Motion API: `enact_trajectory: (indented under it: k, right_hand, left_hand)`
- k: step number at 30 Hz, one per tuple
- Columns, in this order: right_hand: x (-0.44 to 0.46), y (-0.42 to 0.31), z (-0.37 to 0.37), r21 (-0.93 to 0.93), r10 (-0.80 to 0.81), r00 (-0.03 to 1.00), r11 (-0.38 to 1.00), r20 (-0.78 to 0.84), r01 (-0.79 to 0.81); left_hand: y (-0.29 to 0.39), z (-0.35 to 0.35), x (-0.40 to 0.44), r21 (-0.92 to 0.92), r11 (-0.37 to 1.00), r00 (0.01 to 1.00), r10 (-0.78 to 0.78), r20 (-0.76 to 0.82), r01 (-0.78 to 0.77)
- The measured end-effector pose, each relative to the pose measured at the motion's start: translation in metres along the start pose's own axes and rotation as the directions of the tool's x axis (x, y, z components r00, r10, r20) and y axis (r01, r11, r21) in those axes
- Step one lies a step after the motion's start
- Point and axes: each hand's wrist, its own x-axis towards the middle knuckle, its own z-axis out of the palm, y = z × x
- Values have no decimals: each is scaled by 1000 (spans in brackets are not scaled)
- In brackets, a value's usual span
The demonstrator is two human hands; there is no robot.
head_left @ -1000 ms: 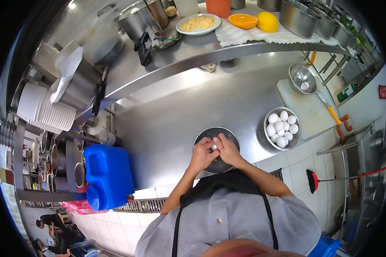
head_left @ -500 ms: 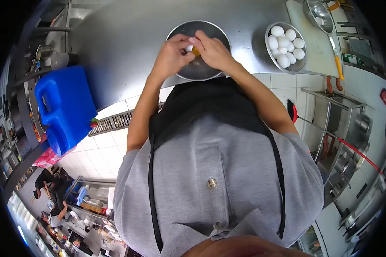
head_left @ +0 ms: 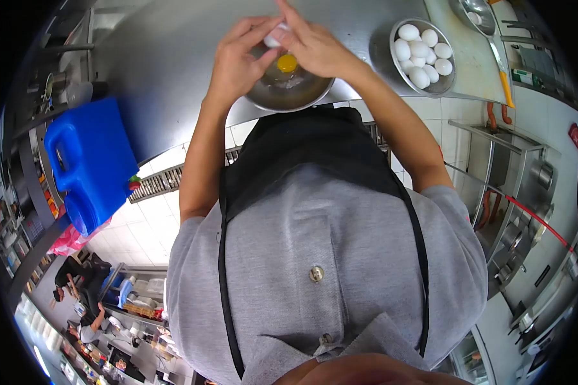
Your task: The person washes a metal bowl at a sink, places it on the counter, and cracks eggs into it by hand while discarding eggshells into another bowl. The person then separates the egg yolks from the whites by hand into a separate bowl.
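Note:
Over a metal bowl [head_left: 289,99] at the near edge of the steel table, my left hand [head_left: 241,61] and my right hand [head_left: 315,48] come together around a white eggshell [head_left: 274,37]. Fingers of both hands grip the shell and partly hide it. Below them, a yellow yolk [head_left: 287,63] with clear egg white shows in the bowl. To the right, a second metal bowl [head_left: 453,76] holds several white eggs [head_left: 420,50].
A blue jug [head_left: 99,151] stands at the left. Right of the eggs lie a white cutting board [head_left: 472,80], an orange-handled knife [head_left: 507,88] and a small metal bowl [head_left: 488,24] with shell in it. Two people [head_left: 74,276] are far off, lower left.
The view has tilted down towards my body. The shell has been opened, and a yolk has come out of it into view over the bowl. My hands have lifted slightly with the shell.

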Motion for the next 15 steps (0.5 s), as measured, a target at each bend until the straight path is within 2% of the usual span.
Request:
enact_trajectory:
  k: [2, 3, 4, 5, 7, 8, 9, 10, 11, 12, 13, 14, 15]
  right_hand:
    - [-4, 8, 2, 107, 43, 984, 992, 175, -62]
    - [-4, 10, 1, 163, 50, 985, 984, 166, -77]
    - [-8, 6, -13, 129, 136, 968, 978, 211, -165]
    - [-12, 1, -28, 89, 189, 969, 975, 160, -205]
    - [-7, 15, -76, -23, 142, 990, 990, 9, -142]
    - [-5, 29, -103, -17, 252, 941, 965, -226, -262]
    - [-5, 53, -137, 32, 346, 831, 929, -436, -370]
    - [-2, 111, -176, -46, 305, 678, 893, -669, -448]
    - [-12, 137, -226, -75, 233, 569, 882, -789, -465]
    - [-22, 199, -267, -351, 4, 438, 593, -899, -725]
    - [-29, 214, -299, -69, 211, 197, 494, -957, -867]
    - [-39, 226, -329, 194, 512, 130, 530, -849, -826]
    - [-46, 253, -346, 417, 643, 107, 604, -758, -680]
  left_hand:
    - [-13, 7, -3, 29, 999, 998, -22, 61, 20]
    - [-20, 11, -6, 30, 999, 998, 25, 63, -27]
    - [-18, 15, -7, 7, 1000, 998, -5, 60, 4]
    - [-16, 21, -12, -189, 974, 991, -117, 61, 127]
    - [-11, 20, -16, -230, 952, 979, -195, 56, 203]
    - [-16, 20, -19, -239, 955, 984, -165, 65, 176]
    - [-23, 17, -25, -321, 926, 979, -200, 27, 199]
    - [-26, 13, -29, -396, 891, 969, -246, -8, 223]
    - [-25, 9, -31, -389, 896, 971, -237, -10, 215]
    - [-23, 5, -34, -393, 886, 957, -285, -44, 246]
    - [-22, 3, -38, -399, 872, 937, -340, -78, 283]
    - [-26, 1, -40, -394, 882, 944, -318, -89, 260]
    - [-24, 1, -41, -383, 885, 939, -327, -102, 267]
